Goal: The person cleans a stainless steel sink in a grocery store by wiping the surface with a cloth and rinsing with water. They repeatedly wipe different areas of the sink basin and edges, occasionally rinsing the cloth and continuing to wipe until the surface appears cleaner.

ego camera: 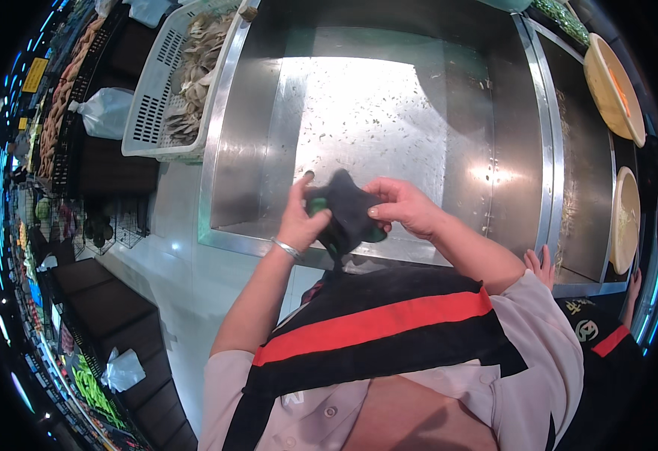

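My left hand (302, 217), with a silvery bracelet at the wrist, grips the left side of a dark cloth item (347, 208) with green parts; its exact kind is unclear. My right hand (399, 206) pinches the right side of the same item between thumb and fingers. Both hands are over the near edge of a wide stainless steel basin (357, 129), close to my black apron with its red band (374, 324). Small bits of debris are scattered on the basin's floor.
At the left is a white plastic basket (149, 115) with oyster mushrooms (196, 79). A co-worker's hand (542, 268) touches the divider at right. Two yellowish bowls (596, 84) stand farther right. Produce shelves and plastic bags (106, 113) line the left.
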`<state>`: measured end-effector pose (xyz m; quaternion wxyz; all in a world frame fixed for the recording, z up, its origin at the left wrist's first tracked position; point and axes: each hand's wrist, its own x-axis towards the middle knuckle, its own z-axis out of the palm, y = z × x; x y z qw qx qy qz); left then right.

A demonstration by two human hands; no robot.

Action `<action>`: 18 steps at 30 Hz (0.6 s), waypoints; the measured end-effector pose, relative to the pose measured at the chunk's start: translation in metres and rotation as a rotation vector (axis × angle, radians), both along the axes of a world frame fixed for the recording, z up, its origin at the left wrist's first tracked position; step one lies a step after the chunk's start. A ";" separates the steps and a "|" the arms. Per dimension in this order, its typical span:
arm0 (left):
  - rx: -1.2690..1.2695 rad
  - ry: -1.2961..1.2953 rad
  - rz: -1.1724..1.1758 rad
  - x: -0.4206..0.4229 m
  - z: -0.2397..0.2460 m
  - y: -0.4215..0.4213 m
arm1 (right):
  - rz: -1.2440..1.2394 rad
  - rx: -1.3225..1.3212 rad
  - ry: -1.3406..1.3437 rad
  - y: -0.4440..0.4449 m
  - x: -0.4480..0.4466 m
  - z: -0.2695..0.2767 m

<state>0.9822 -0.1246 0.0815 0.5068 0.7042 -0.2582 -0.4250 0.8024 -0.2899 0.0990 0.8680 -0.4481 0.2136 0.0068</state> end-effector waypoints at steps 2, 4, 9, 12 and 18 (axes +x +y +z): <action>0.050 -0.018 -0.219 -0.008 -0.007 -0.002 | 0.000 0.015 -0.031 -0.004 -0.007 0.007; 0.062 -0.142 -0.399 -0.018 -0.013 -0.005 | -0.004 0.058 -0.063 -0.008 -0.018 0.014; 0.115 -0.113 -0.551 -0.035 -0.007 -0.010 | -0.107 0.112 -0.194 -0.024 -0.044 0.028; 0.163 -0.168 -0.561 -0.031 0.001 -0.013 | -0.134 0.075 -0.233 -0.032 -0.054 0.035; 0.233 -0.237 -0.690 0.002 -0.008 -0.017 | -0.193 -0.033 -0.256 -0.036 -0.064 0.048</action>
